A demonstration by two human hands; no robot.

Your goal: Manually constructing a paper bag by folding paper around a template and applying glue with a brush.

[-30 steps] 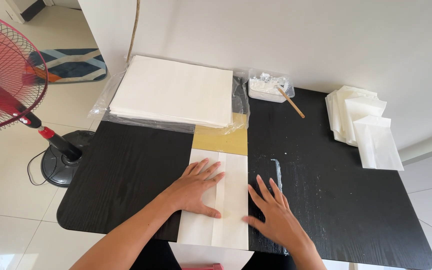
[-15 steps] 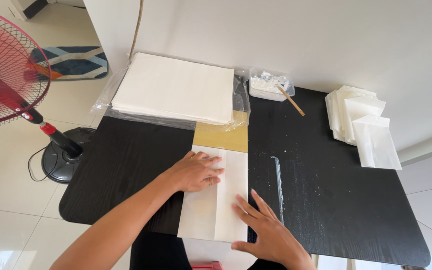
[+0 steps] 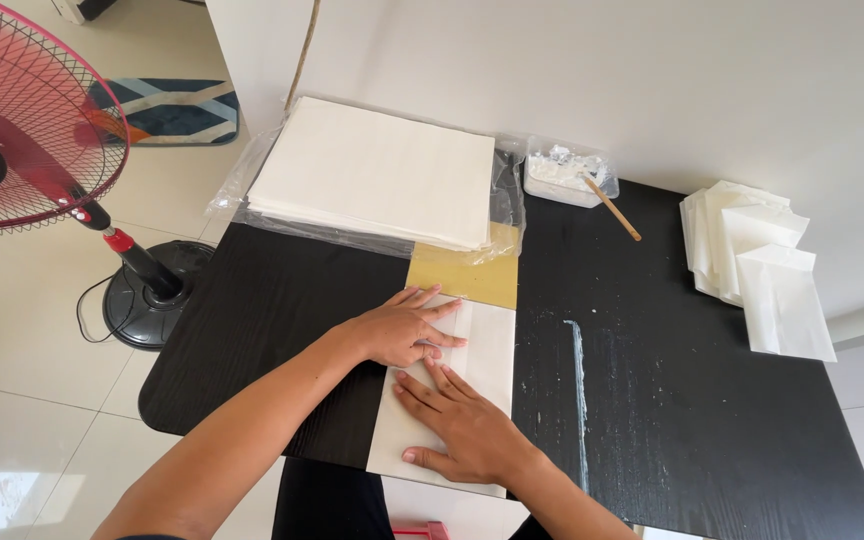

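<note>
Head view, looking down on a black table [image 3: 252, 330]

Far left, off the table: red fan [image 3: 22, 110] on a black stand, round base on the pale tiled floor, blue patterned rug [image 3: 177, 105] beyond it

Far edge of the table, left of middle: thick stack of white sheets [image 3: 377, 170] lying on clear plastic wrap

Just near of that stack: yellow board [image 3: 462, 278], partly tucked under the wrap

Touching the near edge of the board and running toward the near table edge: folded white paper [image 3: 487, 350], flat on the table, about mid-width

Left hand [image 3: 402, 328] palm down on the far left part of the paper, fingers spread a little and pressed flat, gripping nothing

Right hand [image 3: 462, 425] palm down on the near part of the paper, just near of the left hand, fingers spread and flat, also gripping nothing

Right of the paper: thin pale smear [image 3: 579, 390] running near to far on the tabletop

Far, right of the stack: clear tub of white paste [image 3: 562, 175] with a wooden stick [image 3: 612, 208] leaning out over its rim

Far right: pile of finished white paper bags [image 3: 757, 270], overlapping, well apart from both hands
</note>
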